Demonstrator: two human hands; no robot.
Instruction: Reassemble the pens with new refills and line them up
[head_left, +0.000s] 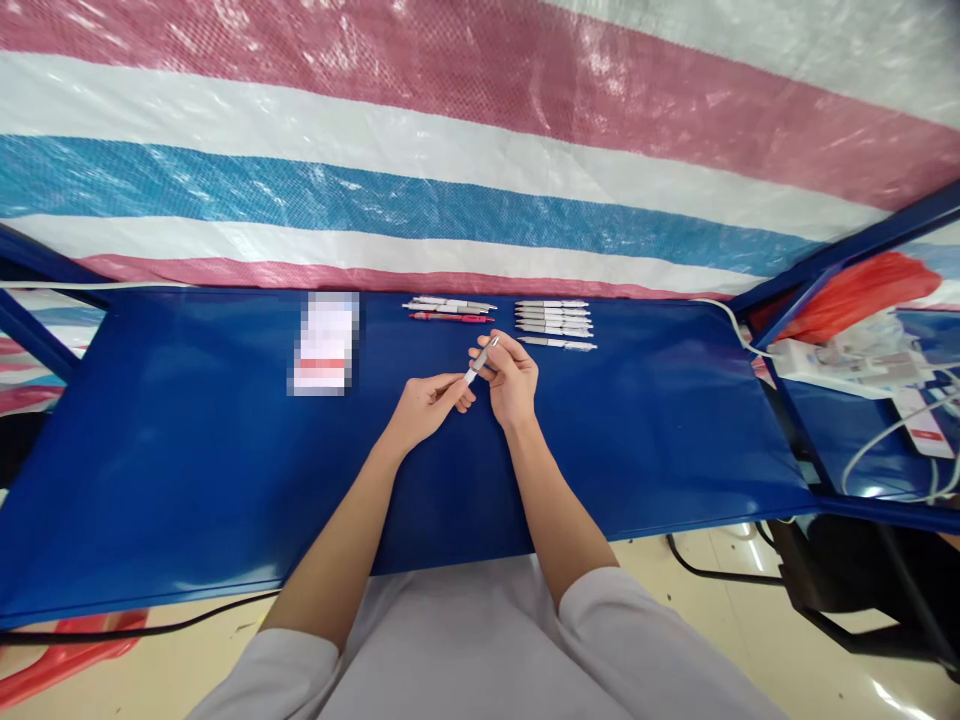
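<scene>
A slim white and grey pen (481,361) is held between both hands over the middle of the blue table (187,450). My right hand (512,375) pinches its upper part. My left hand (429,403) pinches its lower end with closed fingertips. Behind the hands, a row of several white pens (553,318) lies side by side at the right. A smaller group of pens (451,308), one of them red, lies to the left of that row.
A blurred white card with a red band (325,343) lies at the back left of the table. A striped tarp (450,150) hangs behind. To the right, a second blue surface holds a white power strip (814,362), cables and a red bag (855,295).
</scene>
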